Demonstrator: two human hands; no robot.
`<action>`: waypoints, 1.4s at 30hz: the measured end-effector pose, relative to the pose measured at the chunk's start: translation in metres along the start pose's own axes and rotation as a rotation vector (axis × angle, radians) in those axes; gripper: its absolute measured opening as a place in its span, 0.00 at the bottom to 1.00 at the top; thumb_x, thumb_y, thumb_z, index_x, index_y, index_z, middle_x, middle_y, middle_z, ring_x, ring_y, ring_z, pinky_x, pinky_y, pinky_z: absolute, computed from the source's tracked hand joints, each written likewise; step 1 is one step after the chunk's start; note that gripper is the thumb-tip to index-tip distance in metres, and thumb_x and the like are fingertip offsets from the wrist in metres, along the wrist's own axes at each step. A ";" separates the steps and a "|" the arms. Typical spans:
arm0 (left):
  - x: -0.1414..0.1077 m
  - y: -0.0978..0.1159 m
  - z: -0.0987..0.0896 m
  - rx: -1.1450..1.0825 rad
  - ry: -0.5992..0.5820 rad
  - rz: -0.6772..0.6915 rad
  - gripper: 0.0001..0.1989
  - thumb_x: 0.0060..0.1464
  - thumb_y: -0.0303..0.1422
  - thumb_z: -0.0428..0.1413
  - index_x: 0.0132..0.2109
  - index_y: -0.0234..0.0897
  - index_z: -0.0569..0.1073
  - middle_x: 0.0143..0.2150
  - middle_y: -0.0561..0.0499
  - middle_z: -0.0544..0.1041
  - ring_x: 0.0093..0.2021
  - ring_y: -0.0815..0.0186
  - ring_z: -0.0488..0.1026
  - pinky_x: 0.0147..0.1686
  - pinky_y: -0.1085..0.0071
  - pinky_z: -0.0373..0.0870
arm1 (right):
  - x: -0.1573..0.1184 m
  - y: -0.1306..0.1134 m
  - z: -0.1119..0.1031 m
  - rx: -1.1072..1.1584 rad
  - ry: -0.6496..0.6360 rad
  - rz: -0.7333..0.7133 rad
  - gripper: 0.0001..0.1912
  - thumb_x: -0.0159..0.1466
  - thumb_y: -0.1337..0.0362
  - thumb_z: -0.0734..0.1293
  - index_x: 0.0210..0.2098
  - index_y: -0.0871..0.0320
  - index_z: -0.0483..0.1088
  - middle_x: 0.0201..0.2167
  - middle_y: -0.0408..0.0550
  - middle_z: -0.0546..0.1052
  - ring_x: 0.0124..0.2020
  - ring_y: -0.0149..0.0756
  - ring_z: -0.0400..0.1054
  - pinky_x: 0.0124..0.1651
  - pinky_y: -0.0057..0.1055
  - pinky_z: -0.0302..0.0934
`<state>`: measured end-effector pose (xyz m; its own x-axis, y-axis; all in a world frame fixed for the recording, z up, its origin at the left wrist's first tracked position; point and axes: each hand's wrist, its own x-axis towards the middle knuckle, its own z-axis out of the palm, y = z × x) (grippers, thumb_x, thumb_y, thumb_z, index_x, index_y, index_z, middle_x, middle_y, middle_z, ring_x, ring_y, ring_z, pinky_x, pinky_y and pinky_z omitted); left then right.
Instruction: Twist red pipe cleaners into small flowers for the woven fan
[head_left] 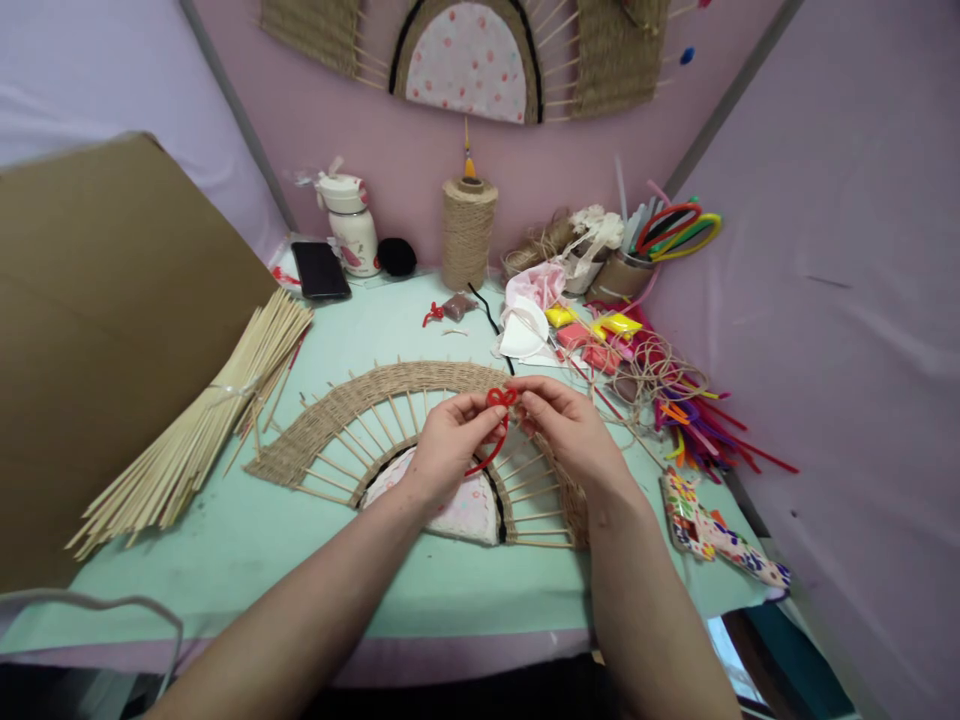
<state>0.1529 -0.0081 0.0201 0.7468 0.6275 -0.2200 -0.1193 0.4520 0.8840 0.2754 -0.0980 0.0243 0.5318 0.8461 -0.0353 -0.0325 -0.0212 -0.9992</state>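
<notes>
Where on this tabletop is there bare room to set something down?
Bare cloth shows at front left, between the stick bundle and the left forearm, and behind the woven fan, between the phone and small red bow. The right side is crowded: yellow packets, pipe cleaners, a floral-patterned object.

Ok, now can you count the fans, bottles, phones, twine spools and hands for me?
Fans: 2 (table fan, wall fan)
Bottle: 1
Phone: 1
Twine spool: 1
Hands: 2 (left hand and right hand, both at the red loops)
Total: 7
</notes>
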 end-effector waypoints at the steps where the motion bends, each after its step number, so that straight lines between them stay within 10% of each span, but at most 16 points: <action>1: 0.000 0.001 0.000 -0.010 -0.010 -0.008 0.12 0.43 0.35 0.65 0.34 0.32 0.76 0.26 0.53 0.75 0.25 0.75 0.69 0.28 0.78 0.64 | 0.000 -0.001 0.000 -0.018 -0.008 -0.004 0.12 0.60 0.59 0.67 0.43 0.54 0.74 0.39 0.45 0.77 0.32 0.31 0.67 0.35 0.28 0.59; 25: 0.001 0.003 -0.006 0.032 -0.083 -0.053 0.11 0.44 0.37 0.65 0.32 0.33 0.75 0.24 0.55 0.73 0.23 0.75 0.65 0.26 0.77 0.59 | -0.001 -0.003 0.002 -0.161 -0.033 -0.178 0.06 0.61 0.65 0.66 0.37 0.55 0.74 0.36 0.44 0.78 0.39 0.34 0.70 0.44 0.31 0.62; 35: -0.002 0.004 -0.001 0.190 0.048 0.122 0.08 0.44 0.34 0.64 0.31 0.34 0.77 0.28 0.53 0.76 0.29 0.72 0.68 0.31 0.75 0.62 | -0.001 -0.008 0.001 -0.063 0.022 -0.001 0.10 0.55 0.58 0.71 0.32 0.58 0.71 0.26 0.41 0.72 0.26 0.28 0.61 0.31 0.28 0.55; 42: 0.002 -0.002 -0.002 -0.088 -0.015 -0.099 0.09 0.41 0.32 0.66 0.30 0.32 0.76 0.23 0.54 0.73 0.22 0.76 0.65 0.25 0.78 0.61 | -0.001 -0.005 0.005 0.158 -0.038 0.104 0.11 0.52 0.59 0.73 0.30 0.58 0.72 0.23 0.38 0.69 0.22 0.25 0.55 0.26 0.26 0.49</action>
<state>0.1537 -0.0065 0.0176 0.7677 0.5677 -0.2973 -0.1014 0.5657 0.8183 0.2707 -0.0964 0.0295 0.4862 0.8634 -0.1348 -0.2196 -0.0285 -0.9752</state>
